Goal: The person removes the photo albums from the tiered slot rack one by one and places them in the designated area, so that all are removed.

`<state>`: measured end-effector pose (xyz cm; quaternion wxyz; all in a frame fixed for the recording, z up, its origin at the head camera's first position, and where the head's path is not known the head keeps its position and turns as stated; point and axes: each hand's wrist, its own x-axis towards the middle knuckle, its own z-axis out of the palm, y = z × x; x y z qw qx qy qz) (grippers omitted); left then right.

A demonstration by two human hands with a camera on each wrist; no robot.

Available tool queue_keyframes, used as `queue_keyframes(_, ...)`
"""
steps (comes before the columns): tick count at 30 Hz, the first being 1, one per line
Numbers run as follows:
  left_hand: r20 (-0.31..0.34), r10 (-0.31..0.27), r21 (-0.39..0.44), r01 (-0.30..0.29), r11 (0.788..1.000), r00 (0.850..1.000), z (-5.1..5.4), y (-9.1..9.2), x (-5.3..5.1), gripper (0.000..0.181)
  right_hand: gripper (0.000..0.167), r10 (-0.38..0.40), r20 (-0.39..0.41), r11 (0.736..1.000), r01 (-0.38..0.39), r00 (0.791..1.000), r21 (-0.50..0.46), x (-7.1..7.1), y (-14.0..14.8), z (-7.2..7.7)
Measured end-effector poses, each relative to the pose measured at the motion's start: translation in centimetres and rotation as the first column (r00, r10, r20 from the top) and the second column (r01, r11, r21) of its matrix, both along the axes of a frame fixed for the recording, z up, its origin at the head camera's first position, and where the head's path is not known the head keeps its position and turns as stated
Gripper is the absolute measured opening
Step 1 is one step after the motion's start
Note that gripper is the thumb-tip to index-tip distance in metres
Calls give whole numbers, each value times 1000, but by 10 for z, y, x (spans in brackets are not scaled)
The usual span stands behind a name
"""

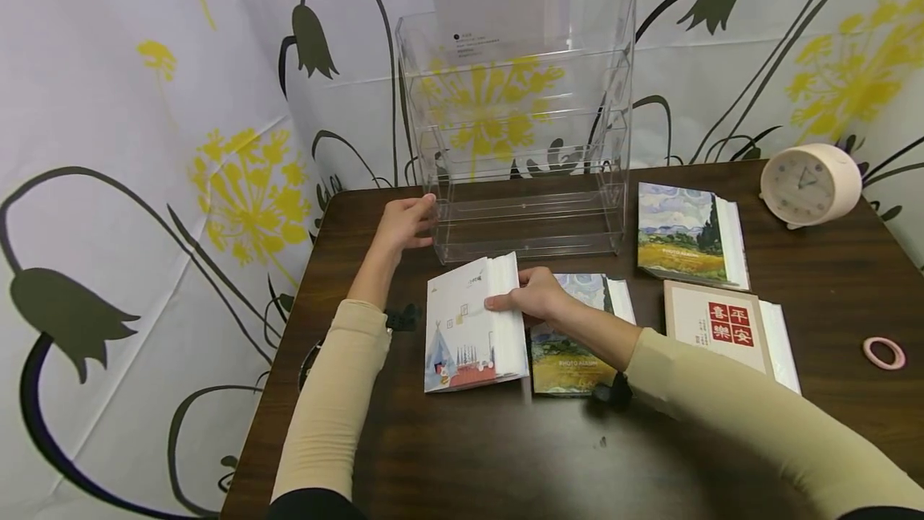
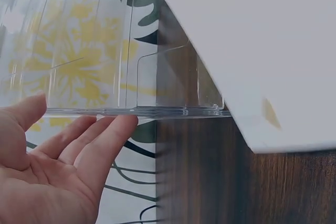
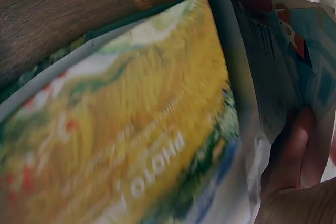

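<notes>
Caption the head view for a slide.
Right hand grips a white illustrated album while the left hand rests at the side of a clear tiered rack.

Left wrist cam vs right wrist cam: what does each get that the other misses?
Left wrist only: the clear rack, the left hand with its fingers at the rack's edge, and the flower-print backdrop.

Right wrist only: the painted album, "PHOTO" readable upside down, and the right hand gripping the white album.

Both: the white album, mostly blank in the left view, with colored art in the right; and the dark wood table.
</notes>
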<state>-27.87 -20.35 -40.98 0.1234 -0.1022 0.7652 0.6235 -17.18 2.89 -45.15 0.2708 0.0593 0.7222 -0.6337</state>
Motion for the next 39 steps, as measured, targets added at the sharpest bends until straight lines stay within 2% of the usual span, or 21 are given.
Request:
queue_keyframes(7,-11,-8,-6,8,1000,1000,1,0,2,56,36,3,5,1000,-3,1000,7,-2,-18,-12)
queue_keyframes(11,-21,-6,-20,6,1000,1000,0,1,1,56,39,-4,-43,997,7,999,83,-7,-23,-15)
queue_keyframes(15,-29,-7,-38,6,999,1000,-1,1,1,57,47,55,-129,978,-27,990,207,-11,-25,-14)
queue_keyframes(17,-33,-7,-37,5,999,999,-1,2,1,57,59,110,-172,949,-52,979,310,-13,-25,-11)
queue_keyframes(18,-31,-6,-36,5,999,999,-1,2,1,57,67,142,-186,927,-65,972,369,-14,-25,-9)
queue_keyframes(21,-23,-7,-35,6,999,1000,-2,1,0,58,86,258,-200,833,-113,945,541,-16,-26,-4)
queue_keyframes(25,-14,-8,-36,8,999,1000,-4,0,-1,60,101,368,-157,737,-184,917,651,-17,-25,2)
queue_keyframes(28,-18,-10,-39,9,999,1000,-3,0,0,60,106,403,-120,693,-217,907,687,-19,-27,5)
queue_keyframes(34,-26,-15,-43,14,999,1000,-2,-1,3,60,100,457,-82,624,-254,885,739,-21,-32,7)
queue_keyframes(37,-26,-18,-47,17,999,1000,-1,0,3,60,85,488,-93,596,-254,868,762,-20,-32,9)
queue_keyframes(39,-26,-18,-47,16,999,1000,-1,1,3,60,68,516,-109,565,-241,850,789,-20,-32,10)
